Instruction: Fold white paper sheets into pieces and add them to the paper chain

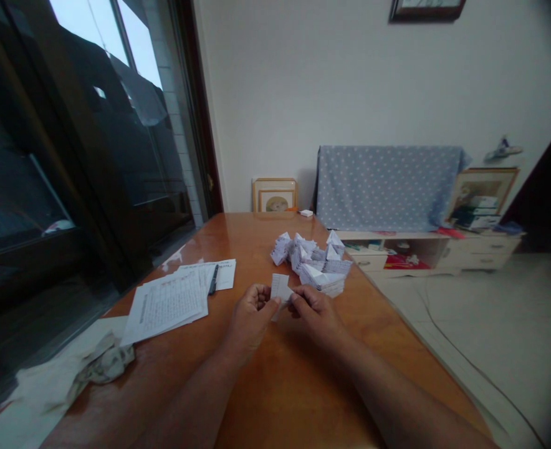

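Note:
Between my hands, above the table, is a small folded piece of white paper [281,287] with faint printed lines. My left hand [253,313] pinches its left side between thumb and fingers. On the other side, my right hand [315,307] is closed on the paper's right edge. Part of the paper is hidden behind my fingers. Just beyond my right hand sits a cluster of folded paper pieces [323,280], several of them boat-like with pointed peaks.
A brown wooden table [252,243] runs away from me. On its left lie printed sheets [166,305], a black pen [213,280] and a crumpled cloth [105,360]. A small white object [306,213] rests at the far end. A low white cabinet [467,252] stands beyond, right.

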A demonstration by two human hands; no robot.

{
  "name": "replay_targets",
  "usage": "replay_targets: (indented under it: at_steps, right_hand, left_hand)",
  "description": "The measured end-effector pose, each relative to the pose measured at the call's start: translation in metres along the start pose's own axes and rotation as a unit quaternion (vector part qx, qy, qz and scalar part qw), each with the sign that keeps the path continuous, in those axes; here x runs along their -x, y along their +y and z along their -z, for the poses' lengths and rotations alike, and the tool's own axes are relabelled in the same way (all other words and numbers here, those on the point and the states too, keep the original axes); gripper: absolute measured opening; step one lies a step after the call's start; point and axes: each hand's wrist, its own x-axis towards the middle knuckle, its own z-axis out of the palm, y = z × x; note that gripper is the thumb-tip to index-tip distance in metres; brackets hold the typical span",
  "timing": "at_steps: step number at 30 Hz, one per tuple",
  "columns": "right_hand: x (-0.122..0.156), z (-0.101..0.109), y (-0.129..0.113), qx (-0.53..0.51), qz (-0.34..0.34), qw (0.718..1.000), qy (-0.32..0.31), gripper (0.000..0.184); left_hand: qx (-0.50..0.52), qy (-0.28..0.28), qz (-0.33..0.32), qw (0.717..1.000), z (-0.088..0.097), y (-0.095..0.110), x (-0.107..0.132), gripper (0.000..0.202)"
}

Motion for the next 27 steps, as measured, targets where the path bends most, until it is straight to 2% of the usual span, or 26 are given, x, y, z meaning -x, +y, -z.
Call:
replay_targets:
  at_steps: [3, 7, 12, 16, 18, 22, 27]
  right_hand:
    - [0.001, 0.001, -0.004, -0.013, 0.007, 1.0, -0.006, 0.027]
    - [0.003, 0.001, -0.011, -0.06, -0.009, 0.998, -0.019, 0.027]
    - [0.002, 0.001, -0.014, -0.151, -0.077, 0.985, 0.015, 0.028]
    - [0.001, 0.0, -0.018, -0.198, -0.159, 0.967, 0.024, 0.032]
    - [0.002, -0.001, -0.021, -0.215, -0.181, 0.96, 0.012, 0.034]
    - [0.006, 0.0, -0.027, -0.234, -0.181, 0.955, -0.035, 0.041]
    - [0.009, -0.001, -0.029, -0.214, -0.176, 0.956, -0.093, 0.04]
  left_hand:
    - [-0.045, -0.022, 0.011, 0.999, 0.001, 0.003, 0.002, 0.031]
    - [-0.081, -0.018, 0.022, 0.996, 0.005, 0.004, 0.003, 0.036]
    - [-0.027, -0.006, 0.023, 0.999, 0.01, 0.003, -0.001, 0.039]
    - [0.012, 0.003, 0.024, 1.0, 0.012, 0.006, -0.002, 0.042]
    - [0.029, 0.001, 0.019, 0.999, 0.012, 0.008, -0.001, 0.042]
    - [0.043, -0.016, 0.009, 0.999, 0.011, 0.01, -0.001, 0.039]
    - [0.001, -0.009, -0.009, 1.0, 0.011, 0.008, -0.002, 0.032]
